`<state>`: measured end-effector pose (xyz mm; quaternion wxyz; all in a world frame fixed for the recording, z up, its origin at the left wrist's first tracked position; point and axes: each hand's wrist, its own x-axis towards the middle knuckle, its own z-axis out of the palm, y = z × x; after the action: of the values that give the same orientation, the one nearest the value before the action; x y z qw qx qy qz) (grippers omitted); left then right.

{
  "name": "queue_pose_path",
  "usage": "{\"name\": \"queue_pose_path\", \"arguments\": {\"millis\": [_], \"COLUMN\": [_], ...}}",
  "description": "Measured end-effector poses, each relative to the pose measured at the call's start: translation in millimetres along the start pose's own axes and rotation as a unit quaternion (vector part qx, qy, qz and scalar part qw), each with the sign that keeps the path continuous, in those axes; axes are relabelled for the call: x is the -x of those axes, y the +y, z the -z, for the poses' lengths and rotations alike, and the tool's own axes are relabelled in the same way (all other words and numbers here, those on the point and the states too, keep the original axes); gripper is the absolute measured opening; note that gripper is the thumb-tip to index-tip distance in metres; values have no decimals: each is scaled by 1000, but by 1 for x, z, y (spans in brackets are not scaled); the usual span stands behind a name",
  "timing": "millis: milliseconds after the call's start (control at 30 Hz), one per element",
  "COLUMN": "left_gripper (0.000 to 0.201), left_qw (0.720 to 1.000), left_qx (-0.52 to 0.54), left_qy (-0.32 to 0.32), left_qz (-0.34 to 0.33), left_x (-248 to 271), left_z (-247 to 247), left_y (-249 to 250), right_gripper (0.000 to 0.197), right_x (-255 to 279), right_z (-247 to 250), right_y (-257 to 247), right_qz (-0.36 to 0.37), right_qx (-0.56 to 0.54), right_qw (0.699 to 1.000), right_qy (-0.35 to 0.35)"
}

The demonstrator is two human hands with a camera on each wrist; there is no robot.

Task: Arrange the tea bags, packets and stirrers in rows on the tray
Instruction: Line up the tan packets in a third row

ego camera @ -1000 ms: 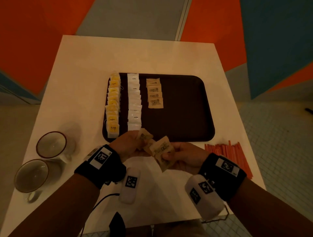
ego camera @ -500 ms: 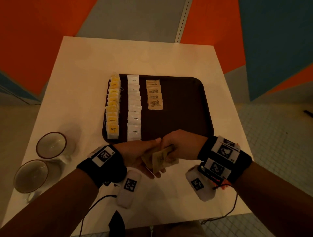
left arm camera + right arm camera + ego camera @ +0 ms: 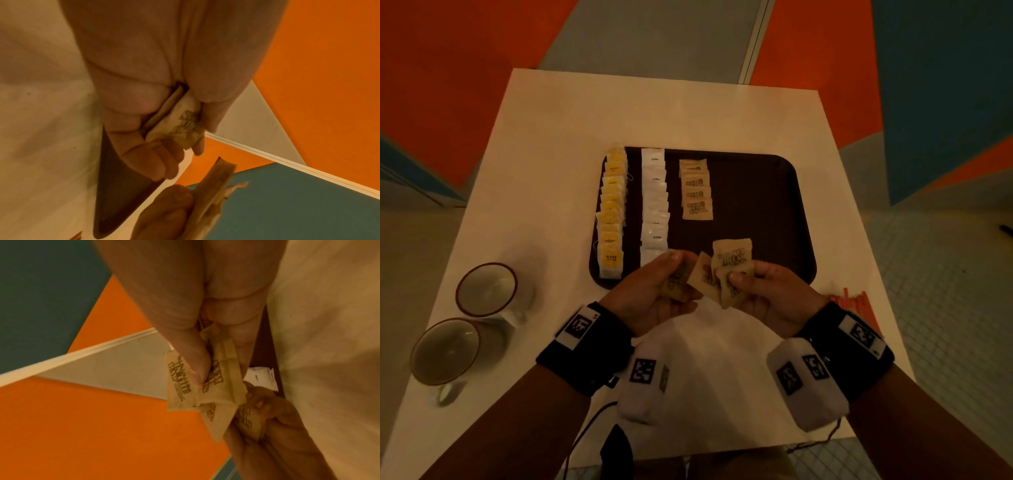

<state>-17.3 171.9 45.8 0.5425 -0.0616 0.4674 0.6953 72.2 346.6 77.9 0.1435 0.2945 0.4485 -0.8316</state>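
Observation:
A dark brown tray (image 3: 763, 212) holds three rows: yellow tea bags (image 3: 612, 212) at the left, white packets (image 3: 655, 205) beside them, and a short row of brown sugar packets (image 3: 697, 195). Over the tray's near edge my left hand (image 3: 654, 291) holds a few brown packets (image 3: 180, 123) between thumb and fingers. My right hand (image 3: 767, 291) pinches a fan of brown packets (image 3: 729, 267), its thumb (image 3: 195, 363) pressed on top of them. Orange stirrers (image 3: 856, 301) lie on the table to the right of the tray.
Two white cups with dark rims (image 3: 486, 289) (image 3: 445, 351) stand on the white table (image 3: 551, 171) at the left. The tray's right half is bare. The table's near edge sits just below my wrists.
My right hand, which reached over my left hand's packets half a second ago, has turned palm up and drawn right with several packets fanned out. The hands are now apart.

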Motion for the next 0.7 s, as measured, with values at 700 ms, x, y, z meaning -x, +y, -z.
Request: {"name": "queue_pose_path", "arguments": {"millis": [700], "left_gripper": [36], "left_qw": [999], "left_qx": [13], "left_qy": [-47], "left_qz": [19], "left_x": [4], "left_z": [-12], "left_y": [-1], "right_gripper": [13], "right_x": [3], "right_z": [-4], "right_y": [-11], "right_qz": [157], "right_qx": [227], "right_qw": [959], "right_qy": [64]}}
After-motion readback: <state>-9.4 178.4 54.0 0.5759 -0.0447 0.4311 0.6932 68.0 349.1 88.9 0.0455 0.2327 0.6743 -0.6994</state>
